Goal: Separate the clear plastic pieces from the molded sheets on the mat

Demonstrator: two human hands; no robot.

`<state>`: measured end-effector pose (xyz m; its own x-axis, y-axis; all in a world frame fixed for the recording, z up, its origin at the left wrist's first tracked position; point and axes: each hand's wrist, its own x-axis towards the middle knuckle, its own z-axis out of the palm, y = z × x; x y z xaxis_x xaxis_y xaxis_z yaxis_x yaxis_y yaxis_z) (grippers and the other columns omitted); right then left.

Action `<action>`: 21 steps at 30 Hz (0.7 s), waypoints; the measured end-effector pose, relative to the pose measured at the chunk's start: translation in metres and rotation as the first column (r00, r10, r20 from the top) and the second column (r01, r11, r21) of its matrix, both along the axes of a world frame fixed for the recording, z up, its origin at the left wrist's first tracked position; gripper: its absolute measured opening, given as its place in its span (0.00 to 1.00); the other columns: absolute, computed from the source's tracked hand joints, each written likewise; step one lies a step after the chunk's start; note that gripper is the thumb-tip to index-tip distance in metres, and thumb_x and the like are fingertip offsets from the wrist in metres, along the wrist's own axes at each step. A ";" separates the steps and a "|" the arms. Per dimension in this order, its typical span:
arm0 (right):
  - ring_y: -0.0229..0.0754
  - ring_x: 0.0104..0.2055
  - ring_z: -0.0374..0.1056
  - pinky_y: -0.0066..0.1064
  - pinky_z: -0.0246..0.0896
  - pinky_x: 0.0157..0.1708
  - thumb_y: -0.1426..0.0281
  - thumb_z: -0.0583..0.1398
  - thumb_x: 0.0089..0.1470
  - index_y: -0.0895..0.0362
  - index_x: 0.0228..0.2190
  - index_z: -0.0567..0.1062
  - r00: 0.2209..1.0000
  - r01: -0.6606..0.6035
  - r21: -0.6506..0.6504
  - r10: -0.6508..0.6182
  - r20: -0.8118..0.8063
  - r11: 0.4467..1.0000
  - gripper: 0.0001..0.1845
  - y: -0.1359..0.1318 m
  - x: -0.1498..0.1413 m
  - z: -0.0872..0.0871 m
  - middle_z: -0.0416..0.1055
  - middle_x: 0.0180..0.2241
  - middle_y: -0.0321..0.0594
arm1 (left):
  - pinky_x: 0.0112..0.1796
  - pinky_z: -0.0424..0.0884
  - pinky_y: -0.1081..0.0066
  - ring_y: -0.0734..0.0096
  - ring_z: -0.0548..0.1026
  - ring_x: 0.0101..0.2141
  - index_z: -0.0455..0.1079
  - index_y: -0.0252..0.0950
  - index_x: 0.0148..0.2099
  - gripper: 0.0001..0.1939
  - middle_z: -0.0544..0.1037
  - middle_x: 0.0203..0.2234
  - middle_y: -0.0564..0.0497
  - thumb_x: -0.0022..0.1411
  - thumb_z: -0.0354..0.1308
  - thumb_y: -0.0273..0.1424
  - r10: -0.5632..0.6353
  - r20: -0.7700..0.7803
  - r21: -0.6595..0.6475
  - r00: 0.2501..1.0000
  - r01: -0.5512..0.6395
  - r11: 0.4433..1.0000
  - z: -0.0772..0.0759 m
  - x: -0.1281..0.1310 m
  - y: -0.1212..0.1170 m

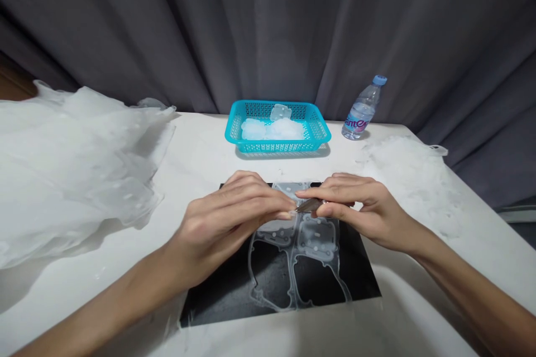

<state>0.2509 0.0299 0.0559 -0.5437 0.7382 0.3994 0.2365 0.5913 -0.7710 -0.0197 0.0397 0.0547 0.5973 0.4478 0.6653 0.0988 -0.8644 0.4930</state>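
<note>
We have the metal tool [309, 206] in our right hand [355, 198], its grip closed between thumb and forefinger. Our left hand [234, 206] bends over the translucent sheet [292, 268], fingers together by the tool's tip; we cannot tell whether that grip pinches anything. The sheet lies on the black mat [218, 290] on the counter [201, 145]. Far side: turquoise basket [278, 146] holding translucent pieces [285, 129], bottle [360, 111] to its right. Plastic heaps lie left [79, 162] and right [414, 178].
</note>
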 end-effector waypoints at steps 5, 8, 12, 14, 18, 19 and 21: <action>0.37 0.35 0.68 0.31 0.65 0.41 0.70 0.64 0.67 0.55 0.55 0.81 1.000 -0.008 0.010 0.008 -0.004 1.000 0.17 0.000 -0.001 -0.001 0.77 0.31 0.35 | 0.46 0.75 0.61 0.62 0.83 0.44 0.78 0.36 0.54 0.15 0.85 0.44 0.44 0.70 0.60 0.18 0.002 -0.025 0.015 1.000 -0.001 1.000 -0.001 -0.001 0.000; 0.37 0.35 0.68 0.31 0.65 0.41 0.71 0.64 0.67 0.55 0.55 0.81 1.000 -0.012 0.006 0.012 -0.010 1.000 0.16 0.000 -0.001 -0.001 0.77 0.31 0.35 | 0.46 0.75 0.62 0.62 0.83 0.44 0.78 0.35 0.54 0.15 0.85 0.44 0.44 0.70 0.59 0.17 -0.002 -0.019 0.026 1.000 0.003 1.000 -0.002 -0.001 0.000; 0.37 0.36 0.69 0.31 0.65 0.42 0.72 0.64 0.67 0.54 0.56 0.80 1.000 -0.020 0.005 0.020 -0.004 1.000 0.17 0.000 -0.002 0.000 0.78 0.33 0.35 | 0.46 0.75 0.62 0.62 0.83 0.44 0.78 0.35 0.54 0.16 0.85 0.44 0.44 0.69 0.60 0.17 -0.007 -0.020 0.017 1.000 0.008 1.000 -0.003 -0.002 0.001; 0.36 0.36 0.69 0.31 0.65 0.42 0.73 0.64 0.67 0.54 0.56 0.80 1.000 -0.025 0.006 0.025 -0.005 1.000 0.17 0.000 -0.002 -0.001 0.79 0.34 0.35 | 0.46 0.75 0.62 0.62 0.83 0.44 0.78 0.35 0.54 0.16 0.85 0.44 0.44 0.69 0.60 0.17 -0.008 -0.019 0.022 1.000 0.008 1.000 -0.004 -0.001 0.001; 0.36 0.36 0.69 0.31 0.65 0.42 0.73 0.64 0.67 0.53 0.56 0.80 1.000 -0.027 0.011 0.027 0.001 1.000 0.18 0.000 -0.002 -0.002 0.79 0.34 0.35 | 0.46 0.75 0.62 0.62 0.83 0.43 0.78 0.36 0.55 0.16 0.85 0.44 0.44 0.69 0.60 0.17 -0.006 -0.007 0.028 1.000 0.006 1.000 -0.004 -0.001 0.001; 0.36 0.36 0.69 0.31 0.65 0.42 0.73 0.64 0.67 0.53 0.56 0.80 1.000 -0.027 0.013 0.027 0.002 1.000 0.18 0.000 -0.002 -0.003 0.79 0.34 0.35 | 0.46 0.75 0.62 0.62 0.83 0.43 0.78 0.36 0.55 0.16 0.85 0.44 0.44 0.69 0.60 0.18 -0.003 -0.007 0.026 1.000 0.003 1.000 -0.004 0.000 0.000; 0.36 0.37 0.69 0.31 0.65 0.42 0.73 0.64 0.67 0.53 0.56 0.80 1.000 -0.026 0.015 0.026 0.001 1.000 0.18 -0.001 -0.002 -0.004 0.79 0.35 0.35 | 0.45 0.75 0.62 0.62 0.83 0.43 0.78 0.37 0.55 0.16 0.86 0.44 0.45 0.70 0.60 0.18 0.003 -0.005 0.029 1.000 -0.003 1.000 -0.003 0.000 0.000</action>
